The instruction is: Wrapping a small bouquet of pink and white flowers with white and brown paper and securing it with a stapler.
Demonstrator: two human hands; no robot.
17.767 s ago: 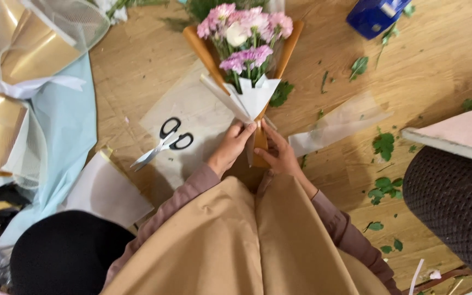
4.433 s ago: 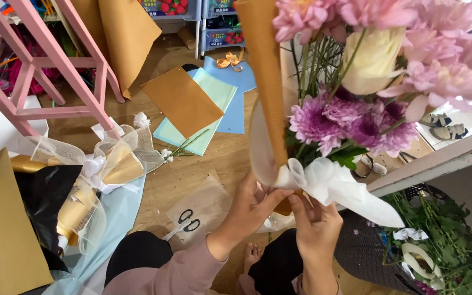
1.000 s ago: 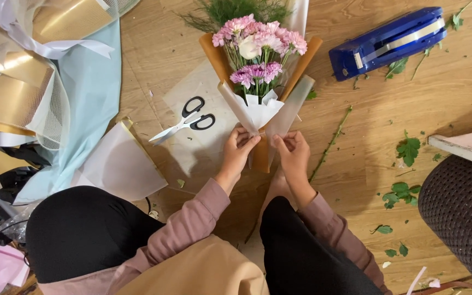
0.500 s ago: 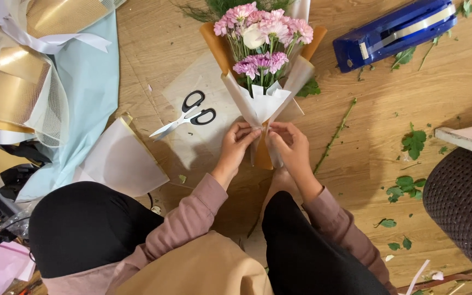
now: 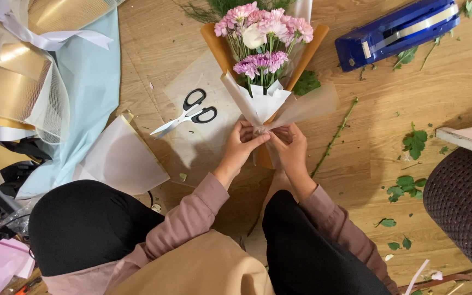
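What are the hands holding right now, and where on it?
Both the left hand and right hand pinch the bouquet at its gathered neck, just below the white wrap.

- Single head-worn view, looking steeply down onto light wooden plank floor [image 5: 411, 98].
- Close above wearer's own lap and forearms, out to dark blue plastic tape dispenser [image 5: 397, 33].

Left hand [image 5: 242, 143], right hand [image 5: 289, 147] pinched together
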